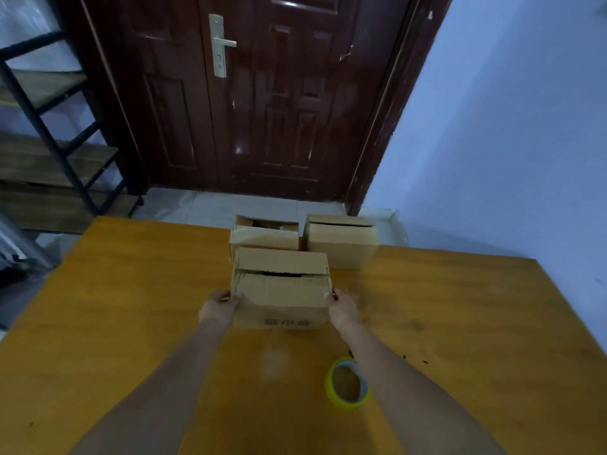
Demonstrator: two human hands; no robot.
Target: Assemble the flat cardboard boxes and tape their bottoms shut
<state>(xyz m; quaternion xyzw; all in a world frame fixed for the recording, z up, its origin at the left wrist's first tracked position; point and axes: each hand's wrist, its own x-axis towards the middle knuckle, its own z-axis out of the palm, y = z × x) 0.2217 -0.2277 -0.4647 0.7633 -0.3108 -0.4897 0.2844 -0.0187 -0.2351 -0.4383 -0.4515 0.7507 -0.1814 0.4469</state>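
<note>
Head view: two hands hold a box.
Left hand (219,307) and right hand (341,308) grip the box (281,290); tape roll (347,384) at 5 o'clock on the counter (131,307).

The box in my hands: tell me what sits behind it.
Two more cardboard boxes stand behind the held box at the table's far edge: the left box with flaps open, the right box closed. Their lower front parts are partly covered by it.
</note>
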